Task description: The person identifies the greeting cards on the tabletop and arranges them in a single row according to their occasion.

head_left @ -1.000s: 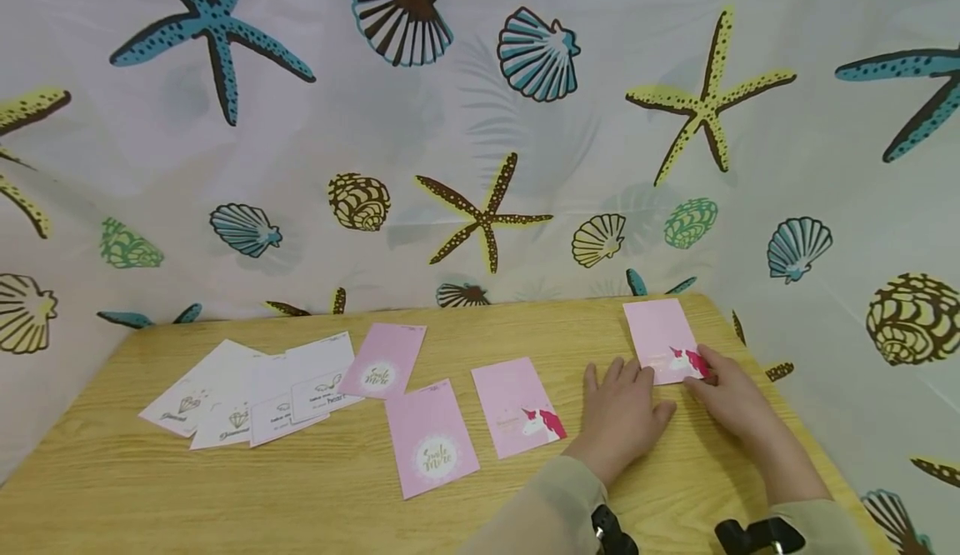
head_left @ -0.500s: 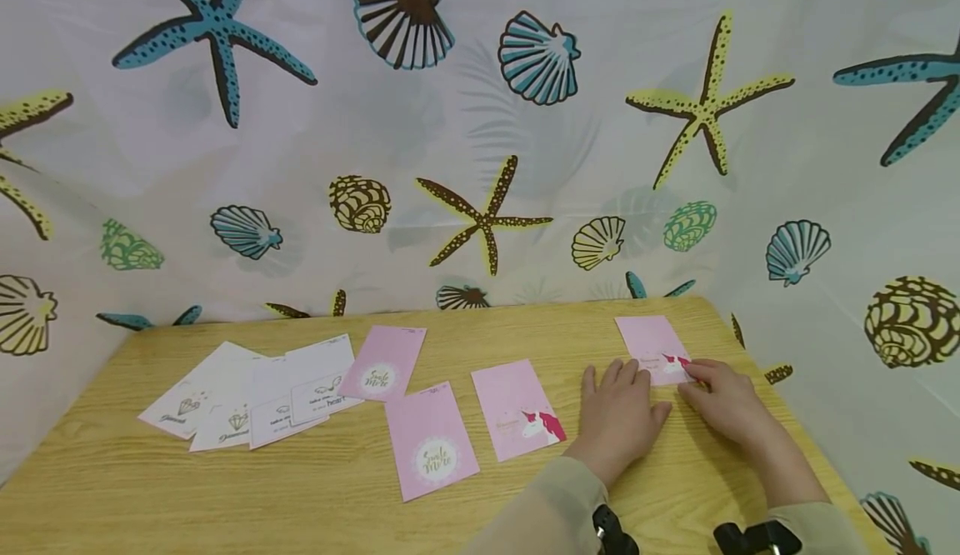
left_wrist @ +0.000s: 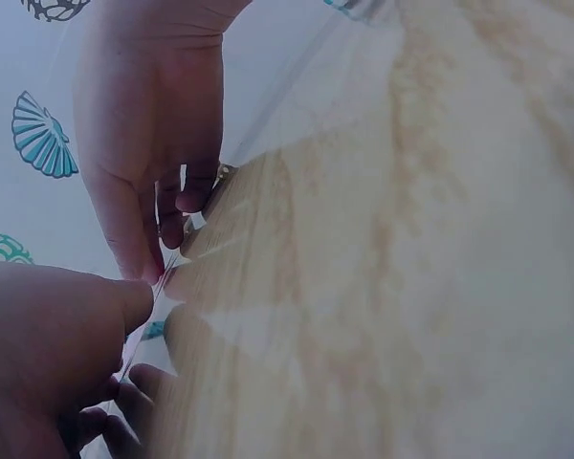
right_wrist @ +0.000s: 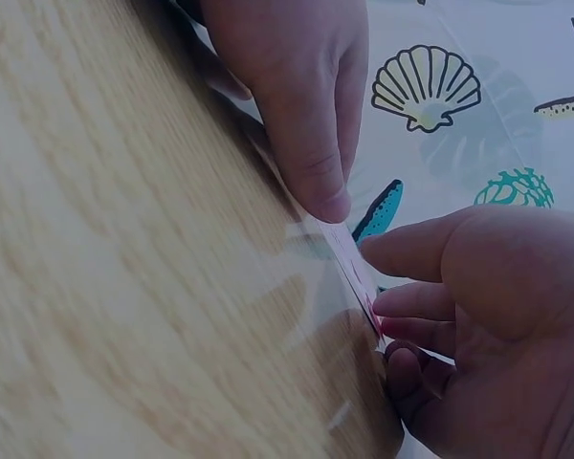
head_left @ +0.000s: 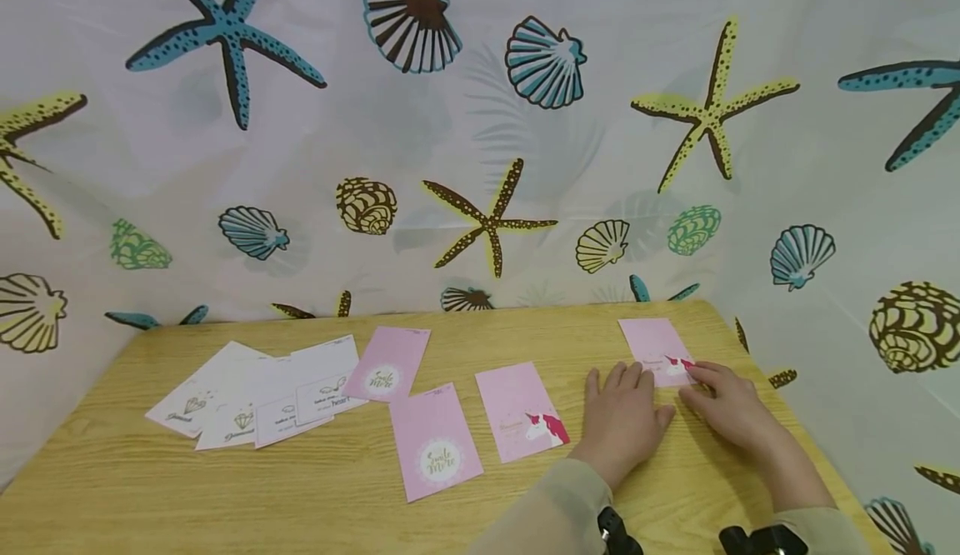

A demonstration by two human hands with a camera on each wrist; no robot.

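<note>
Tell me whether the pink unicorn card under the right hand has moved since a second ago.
Yes. The unicorn card has slid toward the person, away from the table's far edge, and nearer the left hand. The right hand holds its near corner.

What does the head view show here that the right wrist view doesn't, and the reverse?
Only the head view shows the layout: white cards fanned at left, two "Smile more" pink cards, another unicorn card. Only the right wrist view shows, from table level, the unicorn card with its edge off the table, thumb above and fingers below. Both show the left hand, the right hand and the shell-print curtain.
</note>
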